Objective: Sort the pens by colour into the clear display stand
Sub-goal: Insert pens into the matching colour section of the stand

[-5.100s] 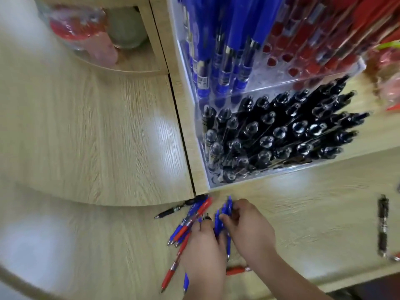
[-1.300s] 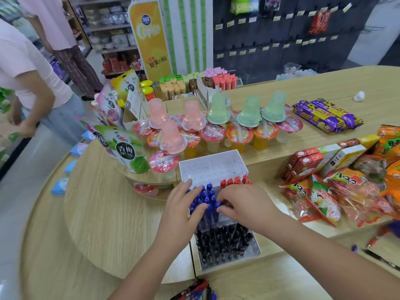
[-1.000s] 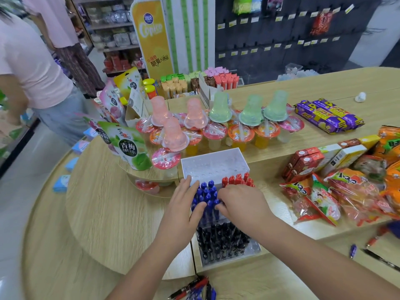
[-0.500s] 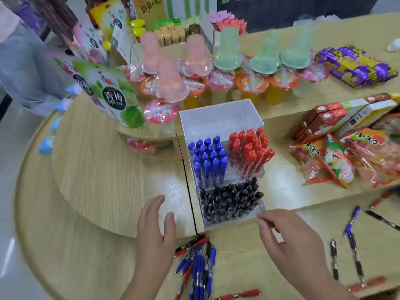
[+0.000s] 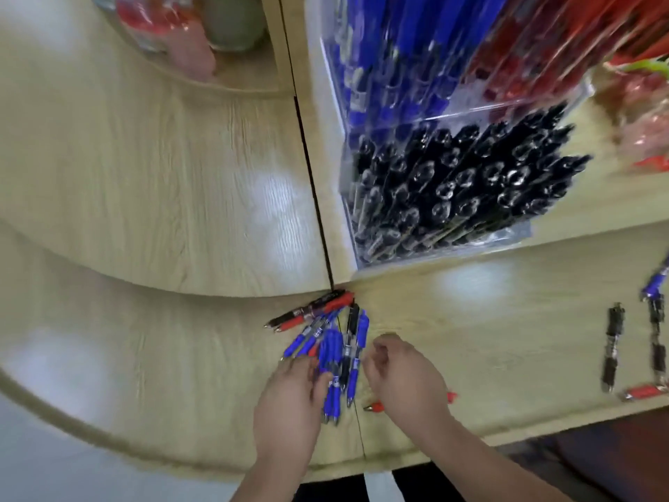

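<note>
Fingers (image 5: pixel 307 371) of my left hand (image 5: pixel 289 400) lie relaxed on the loose blue pens (image 5: pixel 333 356), head view. My right hand (image 5: pixel 405 382) is curled beside them; whether it pinches one I cannot tell, too blurred. The pile sits at the desk's (image 5: pixel 470 320) front edge, below the clear display stand (image 5: pixel 514 231). Judgement: gather blues only and leave the red pen (image 5: pixel 336 304). Both forearms reach in over the front edge, palms down.

Display stand (image 5: pixel 506 235): on raised tier (image 5: pixel 181 175), behind. Pen pile (image 5: pixel 336 356): lower counter (image 5: pixel 488 338), before the stand's left corner. Stray pens (image 5: pixel 611 342): far right, count unclear.

Bright overhead glare on the counter (image 5: pixel 275 197) (motion-blurred, edges warped).
</note>
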Demonstrator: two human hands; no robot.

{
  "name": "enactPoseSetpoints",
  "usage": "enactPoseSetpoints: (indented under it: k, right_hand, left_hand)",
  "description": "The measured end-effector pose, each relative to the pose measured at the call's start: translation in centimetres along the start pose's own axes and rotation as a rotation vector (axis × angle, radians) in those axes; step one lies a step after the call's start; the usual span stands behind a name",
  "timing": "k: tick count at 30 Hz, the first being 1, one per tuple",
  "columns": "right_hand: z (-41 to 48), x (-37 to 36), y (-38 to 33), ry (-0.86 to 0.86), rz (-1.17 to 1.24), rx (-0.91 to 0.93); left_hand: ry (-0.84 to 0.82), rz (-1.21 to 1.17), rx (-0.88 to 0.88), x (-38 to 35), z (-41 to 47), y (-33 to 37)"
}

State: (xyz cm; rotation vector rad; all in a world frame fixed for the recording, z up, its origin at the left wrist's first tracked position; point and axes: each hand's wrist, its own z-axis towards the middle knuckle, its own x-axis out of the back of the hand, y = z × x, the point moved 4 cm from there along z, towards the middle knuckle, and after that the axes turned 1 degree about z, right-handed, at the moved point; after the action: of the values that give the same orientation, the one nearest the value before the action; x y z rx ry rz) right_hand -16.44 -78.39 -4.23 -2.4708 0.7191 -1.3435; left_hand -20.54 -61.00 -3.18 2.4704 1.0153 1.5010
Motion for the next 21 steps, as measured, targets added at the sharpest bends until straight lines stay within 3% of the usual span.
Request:
enactPoseSetpoints:
  k: [7,15,21]
  right_hand:
    - [2.7,-1.3,-1.6,0.053,-0.032,-0.069]
    - [3.3,-1.2,-2.8,0.038,0.255,-0.169]
    - [1.6,3.8,-2.2,0.060,0.299,-0.118]
  left_hand:
    - [0.081,0.052,0.127,-1.9,2.1,1.9]
    - [0.057,0.008,0.166,-1.3,3.9,3.8]
    - [0.104,-0.112,0.058,2.5,2.5,5.2]
